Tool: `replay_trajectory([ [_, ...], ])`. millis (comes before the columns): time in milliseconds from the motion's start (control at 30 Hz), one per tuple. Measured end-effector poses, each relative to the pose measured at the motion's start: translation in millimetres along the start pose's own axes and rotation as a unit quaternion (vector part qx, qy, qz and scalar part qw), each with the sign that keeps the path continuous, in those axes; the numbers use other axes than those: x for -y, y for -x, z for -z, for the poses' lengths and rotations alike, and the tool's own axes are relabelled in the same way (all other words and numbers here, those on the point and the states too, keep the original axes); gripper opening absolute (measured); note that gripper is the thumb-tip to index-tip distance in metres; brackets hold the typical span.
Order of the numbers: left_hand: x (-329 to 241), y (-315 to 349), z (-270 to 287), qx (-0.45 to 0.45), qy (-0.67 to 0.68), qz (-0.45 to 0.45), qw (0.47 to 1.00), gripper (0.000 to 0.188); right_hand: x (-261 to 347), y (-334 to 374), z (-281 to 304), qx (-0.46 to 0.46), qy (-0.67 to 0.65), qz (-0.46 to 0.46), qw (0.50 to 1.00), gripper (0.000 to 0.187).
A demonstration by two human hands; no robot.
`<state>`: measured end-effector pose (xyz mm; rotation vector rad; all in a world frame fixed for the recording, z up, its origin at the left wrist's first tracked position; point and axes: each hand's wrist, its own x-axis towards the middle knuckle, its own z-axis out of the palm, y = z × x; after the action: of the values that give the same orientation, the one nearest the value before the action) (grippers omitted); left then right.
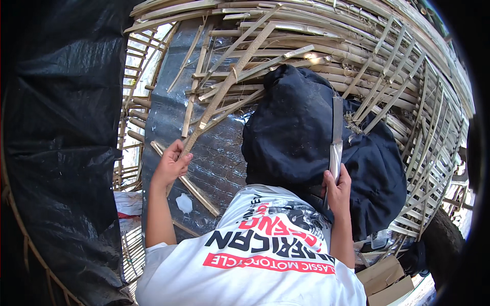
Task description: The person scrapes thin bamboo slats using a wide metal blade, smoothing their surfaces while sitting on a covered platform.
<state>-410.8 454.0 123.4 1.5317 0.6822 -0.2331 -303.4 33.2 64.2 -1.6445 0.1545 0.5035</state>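
Observation:
My left hand [173, 164] is closed around the lower part of a long bamboo strip [224, 91], which slants up and away to the right across other bamboo pieces. In my right hand [337, 189] is a knife [337, 122], its dark, straight blade pointing away from me and its silvery handle in my grip. The knife lies over a bundle of black cloth [291, 127] spread across my lap. A second, shorter bamboo strip [196, 194] rests on the dark plastic sheet [227, 163] beside my left forearm.
Split bamboo pieces [316, 43] are heaped along the far side. A slatted bamboo wall [434, 148] curves round the right. Black sheeting [61, 127] hangs at the left. A small whitish scrap [184, 203] lies near my left arm, and a cardboard box [383, 278] stands at lower right.

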Motion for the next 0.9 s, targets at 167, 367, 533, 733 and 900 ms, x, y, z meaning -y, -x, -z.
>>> replay_trajectory([
  [167, 9, -43, -110, 0.184, 0.031, 0.009, 0.982, 0.016, 9, -1, 20, -0.011, 0.019, 0.049, 0.999, 0.022],
  [367, 38, -64, -166, 0.175, -0.095, 0.001, 0.98, 0.024, 25, -16, 40, -0.022, 0.154, 0.105, 0.982, 0.038],
  [533, 42, -70, -180, 0.121, -0.222, -0.139, 0.957, 0.026, 24, -39, 30, 0.045, 0.188, 0.113, 0.975, 0.041],
  [733, 38, -79, -187, 0.093, -0.318, -0.219, 0.918, 0.024, 21, -65, 11, 0.109, 0.314, 0.136, 0.933, 0.041],
  [900, 43, -86, -187, 0.091, -0.325, -0.249, 0.908, 0.023, 17, -83, 32, 0.12, 0.392, 0.17, 0.896, 0.041],
])
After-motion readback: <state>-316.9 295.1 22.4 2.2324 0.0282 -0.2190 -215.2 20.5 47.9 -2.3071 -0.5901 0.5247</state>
